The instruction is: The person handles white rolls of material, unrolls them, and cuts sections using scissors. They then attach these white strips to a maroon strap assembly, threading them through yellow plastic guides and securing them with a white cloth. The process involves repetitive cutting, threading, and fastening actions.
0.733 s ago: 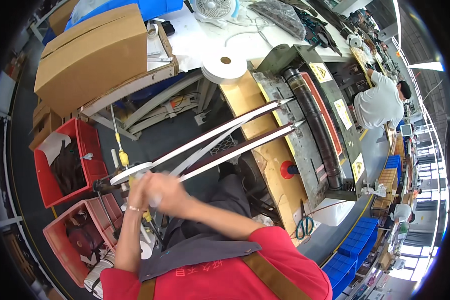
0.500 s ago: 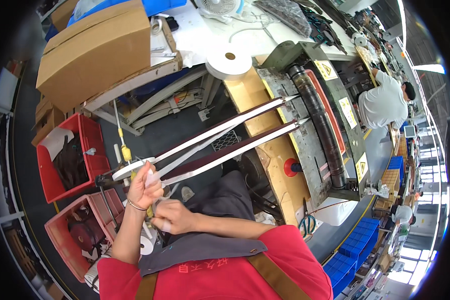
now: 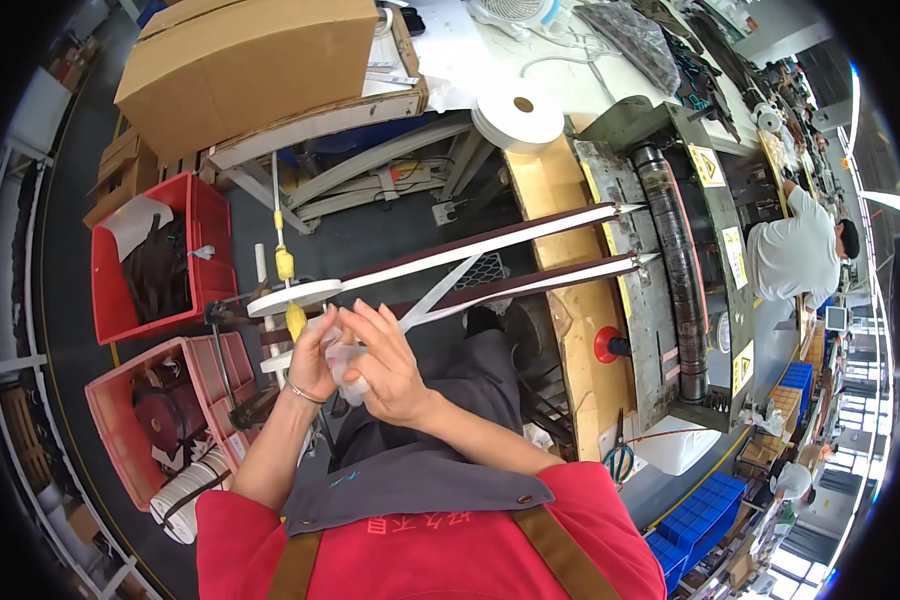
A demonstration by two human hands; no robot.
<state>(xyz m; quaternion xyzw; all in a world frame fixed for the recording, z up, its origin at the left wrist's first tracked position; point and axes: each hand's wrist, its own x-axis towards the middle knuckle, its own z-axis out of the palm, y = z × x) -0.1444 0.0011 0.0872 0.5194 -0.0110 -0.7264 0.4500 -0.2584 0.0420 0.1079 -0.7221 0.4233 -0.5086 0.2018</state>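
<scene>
Left hand, right hand half-curled together, gripping crumpled white film. Likely step: balling film up. Next move: probably keep 2 white-faced strips clear.

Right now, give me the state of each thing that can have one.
Pale strip, bunched up
Left hand, curled around strip
Right hand, curled around strip
Upper maroon-and-white band, stretched straight
Red bin, open, partly filled
Pink bin, open, reel inside
Large white roll, lying flat
Fan, running unclear
</scene>
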